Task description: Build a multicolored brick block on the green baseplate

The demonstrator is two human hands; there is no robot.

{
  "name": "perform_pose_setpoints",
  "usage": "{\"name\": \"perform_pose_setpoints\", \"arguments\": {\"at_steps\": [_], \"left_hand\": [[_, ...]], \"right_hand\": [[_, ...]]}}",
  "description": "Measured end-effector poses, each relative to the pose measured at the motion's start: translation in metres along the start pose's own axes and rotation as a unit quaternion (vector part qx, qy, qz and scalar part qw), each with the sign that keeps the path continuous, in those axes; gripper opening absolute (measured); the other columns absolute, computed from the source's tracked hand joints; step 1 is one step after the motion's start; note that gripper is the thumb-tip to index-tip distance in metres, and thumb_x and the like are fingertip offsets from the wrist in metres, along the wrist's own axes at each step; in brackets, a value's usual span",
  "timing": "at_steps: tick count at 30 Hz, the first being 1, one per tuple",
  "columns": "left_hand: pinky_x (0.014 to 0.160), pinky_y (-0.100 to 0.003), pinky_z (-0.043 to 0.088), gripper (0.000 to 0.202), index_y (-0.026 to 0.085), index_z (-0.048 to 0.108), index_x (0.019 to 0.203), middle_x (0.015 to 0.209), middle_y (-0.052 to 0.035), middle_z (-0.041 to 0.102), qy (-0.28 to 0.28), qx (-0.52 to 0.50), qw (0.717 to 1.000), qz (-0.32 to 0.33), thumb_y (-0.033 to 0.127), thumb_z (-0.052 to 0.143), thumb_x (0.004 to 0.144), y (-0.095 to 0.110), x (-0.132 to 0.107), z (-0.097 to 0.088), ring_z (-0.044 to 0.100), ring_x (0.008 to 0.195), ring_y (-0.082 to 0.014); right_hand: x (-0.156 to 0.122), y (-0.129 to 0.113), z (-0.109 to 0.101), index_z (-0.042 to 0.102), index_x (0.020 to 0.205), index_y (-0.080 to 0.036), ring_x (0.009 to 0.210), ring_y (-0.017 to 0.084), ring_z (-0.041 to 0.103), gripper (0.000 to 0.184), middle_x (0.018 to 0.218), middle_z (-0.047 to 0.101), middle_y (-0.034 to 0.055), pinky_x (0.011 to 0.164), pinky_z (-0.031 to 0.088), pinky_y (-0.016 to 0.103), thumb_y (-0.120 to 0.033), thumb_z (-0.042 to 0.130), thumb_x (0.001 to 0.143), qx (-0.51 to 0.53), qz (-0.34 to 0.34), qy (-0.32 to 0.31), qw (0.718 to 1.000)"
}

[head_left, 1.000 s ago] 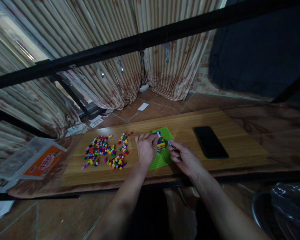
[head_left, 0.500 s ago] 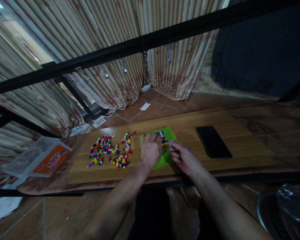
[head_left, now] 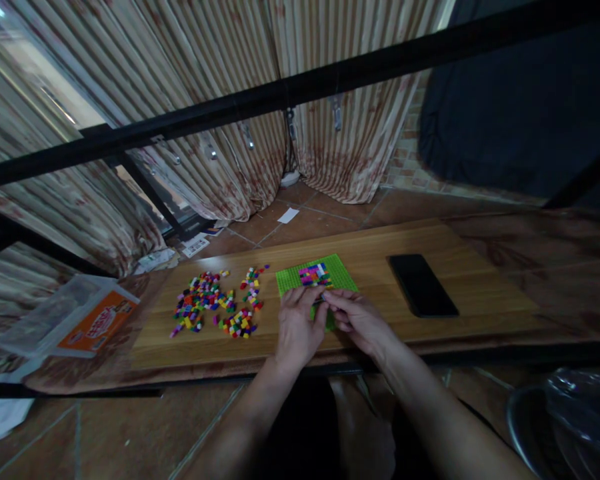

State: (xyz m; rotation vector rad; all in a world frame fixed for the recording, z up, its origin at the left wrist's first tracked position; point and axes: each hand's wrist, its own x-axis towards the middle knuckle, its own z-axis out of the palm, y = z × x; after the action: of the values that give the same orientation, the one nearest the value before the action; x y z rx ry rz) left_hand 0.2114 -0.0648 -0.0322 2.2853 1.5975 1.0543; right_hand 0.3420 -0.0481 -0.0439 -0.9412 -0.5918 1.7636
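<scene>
A green studded baseplate (head_left: 344, 272) lies on the wooden board, with a patch of multicoloured toy bricks (head_left: 316, 273) pressed on its middle. Over the plate's near part, my left hand (head_left: 300, 327) has its fingers bent, thumb tucked below them, and its fingertips meet those of the other hand. My right hand (head_left: 360, 320) pinches a small toy brick between thumb and forefinger, its other fingers curled. The fingers mostly cover this brick, so its colour is unclear. Whatever the left fingertips grip is hidden too.
Loose bricks (head_left: 205, 293) lie in heaps on the left of the wooden board (head_left: 370, 263). A black phone or tablet (head_left: 423, 285) rests at right. Beyond the left end stands a clear plastic box (head_left: 55, 310) with an orange label. A dark metal bar (head_left: 260, 97) crosses above.
My left hand has drawn back towards me from over the brick patch, uncovering it. My right hand has shifted slightly left, and the fingertips of both hands now meet.
</scene>
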Motion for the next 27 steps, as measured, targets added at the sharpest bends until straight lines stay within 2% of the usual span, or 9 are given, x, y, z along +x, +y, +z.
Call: {"name": "perform_pose_setpoints", "arguments": {"at_steps": [5, 11, 21, 24, 27], "left_hand": [[0.09, -0.038, 0.042, 0.016, 0.023, 0.066, 0.1, 0.091, -0.0026, 0.071, 0.002, 0.061, 0.998, -0.003, 0.023, 0.061, 0.085, 0.002, 0.003, -0.002, 0.063, 0.091, -0.0204], [0.087, -0.037, 0.04, 0.009, 0.022, 0.064, 0.09, 0.081, -0.0004, 0.071, -0.005, 0.073, 0.997, -0.036, 0.019, 0.062, 0.081, 0.008, 0.007, 0.002, 0.064, 0.08, -0.0188], [0.086, -0.038, 0.04, 0.014, 0.024, 0.069, 0.094, 0.095, -0.0039, 0.072, -0.018, 0.128, 0.992, -0.01, 0.024, 0.061, 0.082, 0.003, 0.024, -0.005, 0.063, 0.092, -0.0223], [0.089, -0.038, 0.039, 0.014, 0.025, 0.071, 0.094, 0.101, -0.0033, 0.072, -0.007, 0.117, 0.993, -0.011, 0.026, 0.063, 0.082, -0.002, 0.03, -0.005, 0.062, 0.093, -0.0212], [0.091, -0.037, 0.039, 0.016, 0.026, 0.073, 0.095, 0.097, -0.0026, 0.072, 0.016, 0.099, 0.994, -0.035, 0.027, 0.064, 0.083, -0.012, 0.037, -0.004, 0.061, 0.092, -0.0197]], "right_hand": [[0.0, 0.001, 0.001, 0.061, 0.061, -0.017, 0.036, 0.001, 0.022, 0.037, 0.04, 0.035, -0.0114, 0.035, 0.01, 0.017, -0.04, 0.088, 0.052, -0.038, -0.003, 0.02, 0.999], [0.001, -0.001, 0.003, 0.063, 0.059, -0.017, 0.034, 0.001, 0.022, 0.036, 0.039, 0.037, -0.0105, 0.034, 0.011, 0.018, -0.04, 0.089, 0.049, -0.043, -0.028, 0.037, 0.998], [-0.003, -0.009, 0.004, 0.068, 0.069, -0.016, 0.036, 0.0, 0.025, 0.035, 0.048, 0.048, -0.0078, 0.033, 0.011, 0.016, -0.04, 0.088, 0.053, 0.0, -0.029, 0.014, 0.999], [-0.002, -0.009, 0.003, 0.071, 0.077, -0.015, 0.037, -0.001, 0.023, 0.039, 0.05, 0.049, -0.0078, 0.034, 0.01, 0.016, -0.042, 0.087, 0.053, 0.004, -0.027, 0.01, 1.0], [-0.001, -0.009, 0.0, 0.071, 0.081, -0.016, 0.038, 0.0, 0.023, 0.043, 0.051, 0.049, -0.0077, 0.034, 0.009, 0.016, -0.043, 0.087, 0.052, 0.007, -0.031, 0.018, 0.999]]}}
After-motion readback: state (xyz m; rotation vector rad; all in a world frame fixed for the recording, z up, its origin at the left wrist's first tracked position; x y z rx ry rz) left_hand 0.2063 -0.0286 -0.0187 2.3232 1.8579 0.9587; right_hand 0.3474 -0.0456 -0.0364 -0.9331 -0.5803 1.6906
